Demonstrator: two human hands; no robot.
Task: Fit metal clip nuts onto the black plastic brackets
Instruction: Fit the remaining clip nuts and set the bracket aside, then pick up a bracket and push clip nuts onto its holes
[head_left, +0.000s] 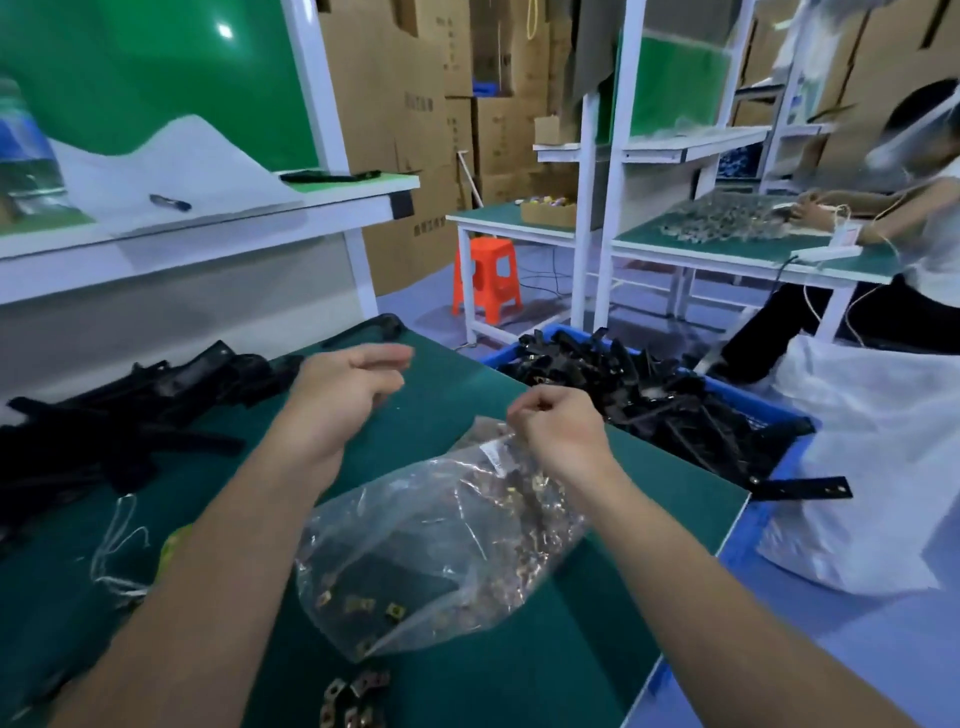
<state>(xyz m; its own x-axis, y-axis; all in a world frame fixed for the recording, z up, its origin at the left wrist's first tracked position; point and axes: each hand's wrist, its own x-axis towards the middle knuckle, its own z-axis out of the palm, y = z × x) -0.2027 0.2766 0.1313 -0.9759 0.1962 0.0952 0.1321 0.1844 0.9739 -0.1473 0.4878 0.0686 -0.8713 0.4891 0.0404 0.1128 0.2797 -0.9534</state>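
The widest bare stretch of the worktop (447, 374) is its far middle, between the heap of black brackets (130, 415) on the left and the right edge. A bulging clear bag (441, 545) fills the near middle, and a narrow bare strip runs along the worktop's edge on the bag's right. Loose clip nuts (358, 696) lie just in front of the bag, and white string (119, 545) lies to its left. Past the right edge a blue crate (748, 397) heaped with brackets stands close, with one bracket (800, 488) jutting toward a white sack (872, 467). A shelf (208, 223) rises behind the heap.
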